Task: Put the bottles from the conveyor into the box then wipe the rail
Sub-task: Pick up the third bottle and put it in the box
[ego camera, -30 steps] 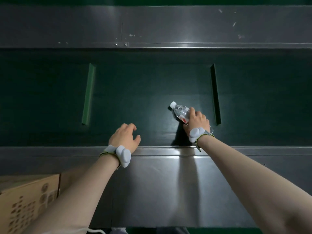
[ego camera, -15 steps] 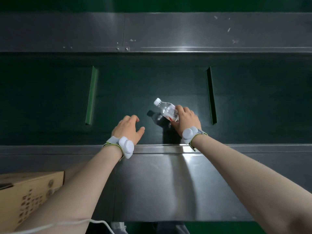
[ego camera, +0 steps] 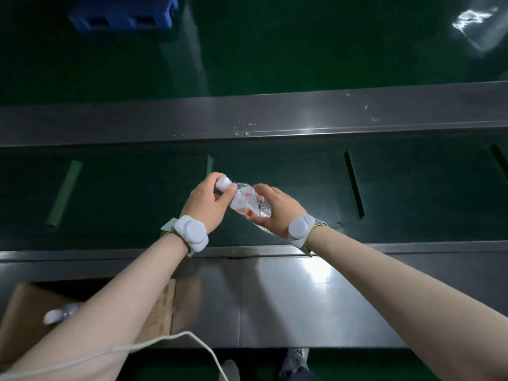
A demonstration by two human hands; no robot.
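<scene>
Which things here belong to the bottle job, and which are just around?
Job:
- bottle, held by left hand and right hand
- cardboard box, another bottle inside
- conveyor belt
- near rail

Not job:
- blue pallet
- white cable

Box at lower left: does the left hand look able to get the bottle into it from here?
Probably yes. The left hand grips the bottle at its cap end, and the box sits open below the near rail on that same side. Only the left forearm crosses above it.
</scene>
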